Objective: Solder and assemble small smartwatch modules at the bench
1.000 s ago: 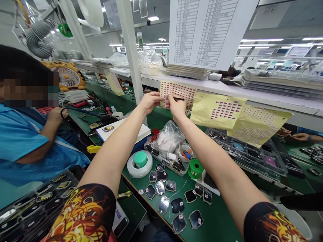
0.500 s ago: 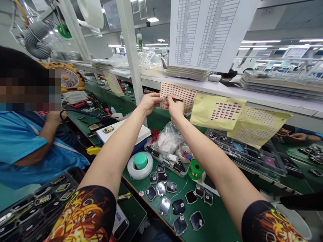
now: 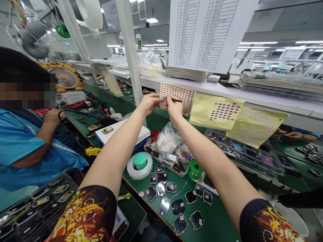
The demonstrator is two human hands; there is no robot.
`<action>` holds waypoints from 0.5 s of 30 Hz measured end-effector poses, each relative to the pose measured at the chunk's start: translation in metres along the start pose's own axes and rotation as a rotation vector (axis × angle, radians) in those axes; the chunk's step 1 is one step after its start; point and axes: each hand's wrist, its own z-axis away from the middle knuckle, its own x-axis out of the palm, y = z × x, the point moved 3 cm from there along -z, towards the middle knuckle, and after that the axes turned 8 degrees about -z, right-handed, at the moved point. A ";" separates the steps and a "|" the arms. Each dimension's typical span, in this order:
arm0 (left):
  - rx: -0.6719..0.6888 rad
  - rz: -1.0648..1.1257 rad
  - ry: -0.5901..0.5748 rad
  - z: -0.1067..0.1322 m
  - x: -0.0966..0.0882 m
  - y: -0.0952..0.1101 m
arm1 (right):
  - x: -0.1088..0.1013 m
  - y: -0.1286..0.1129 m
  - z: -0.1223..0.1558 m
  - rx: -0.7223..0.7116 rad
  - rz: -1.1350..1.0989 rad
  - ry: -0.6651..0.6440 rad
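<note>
A yellow sheet with rows of small red stickers (image 3: 185,97) hangs from the edge of the shelf. At its left edge, my left hand (image 3: 150,102) has thumb and fingers pinched together and seems to grip the sheet there. My right hand (image 3: 174,107) is in front of the same sheet, closed around a slim black tool (image 3: 177,100), possibly tweezers. Its tip is hidden by my fingers, close to my left fingertips. On the green bench below lie several square watch faces (image 3: 178,206), many bearing a small red-and-white sticker.
More yellow sticker sheets (image 3: 217,111) hang to the right. Below stand a bin of bags and pens (image 3: 174,164), a white tape roll (image 3: 131,173), a green spool (image 3: 194,169) and a clear parts tray (image 3: 242,153). A co-worker in blue (image 3: 37,144) sits left, near a watch tray (image 3: 32,208).
My view has shifted very slightly. Both hands stay at the sticker sheet, the right still holding the black tool. The co-worker's head has dipped a little.
</note>
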 end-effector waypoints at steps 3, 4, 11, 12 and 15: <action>0.002 -0.007 -0.003 0.000 0.000 0.000 | 0.001 0.001 -0.002 -0.002 0.007 0.001; 0.004 -0.010 -0.005 0.000 0.000 0.001 | 0.002 0.001 -0.003 -0.004 0.006 0.003; 0.041 -0.030 0.013 -0.001 -0.001 0.000 | 0.009 -0.002 -0.002 0.139 -0.177 0.071; 0.046 -0.031 0.020 -0.001 -0.001 0.000 | 0.010 -0.003 -0.001 0.168 -0.199 0.083; 0.058 -0.033 0.034 -0.002 -0.002 0.000 | 0.011 -0.007 0.000 0.220 -0.235 0.102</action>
